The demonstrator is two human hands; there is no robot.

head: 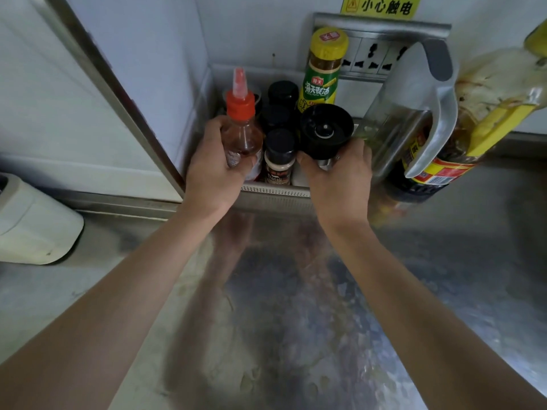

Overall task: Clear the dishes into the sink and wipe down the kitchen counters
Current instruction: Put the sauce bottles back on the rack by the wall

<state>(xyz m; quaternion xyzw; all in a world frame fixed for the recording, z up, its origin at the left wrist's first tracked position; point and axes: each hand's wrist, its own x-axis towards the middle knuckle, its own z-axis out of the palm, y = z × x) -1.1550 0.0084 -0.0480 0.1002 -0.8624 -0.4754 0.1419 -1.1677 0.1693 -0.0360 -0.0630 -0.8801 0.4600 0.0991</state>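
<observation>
Desk: the steel desk [296, 291] runs from the corner wall toward you, under both your forearms. It looks smeared and dull, so I judge the wiping is not yet done. No dishes or sink show plainly.
Step in hand: likely handling the condiments at the tray [275, 192] so the desk can be wiped. I cannot tell whether you are lifting or setting down.
Sauce bottle: the red-capped sauce bottle [242, 134] stands upright at the tray's front left.
Grinder: the black-topped grinder [325, 130] is at the tray's front right, tipped slightly toward you.
Between them: a black-lidded spice jar [279, 161] stands close beside both. More dark jars and a yellow-capped bottle [321, 75] stand behind.
Doing it well: move each item straight up or down and keep it upright. The tray is packed tight, so a sideways drag would probably topple a neighbour. Watch the clear jug [414, 113] just right of your right hand.
Left hand: your left hand [211, 170] grasps the sauce bottle, with the thumb across its front and the fingers curled round its far side.
Right hand: your right hand [340, 179] grasps the grinder low on its body, with the fingers wrapped beneath the wide top.
Arms: both reach forward, nearly straight, and converge on the corner.
Further out: a large yellow-labelled bottle [473, 113] leans in at the right, and a white appliance [32, 226] sits at the far left.
</observation>
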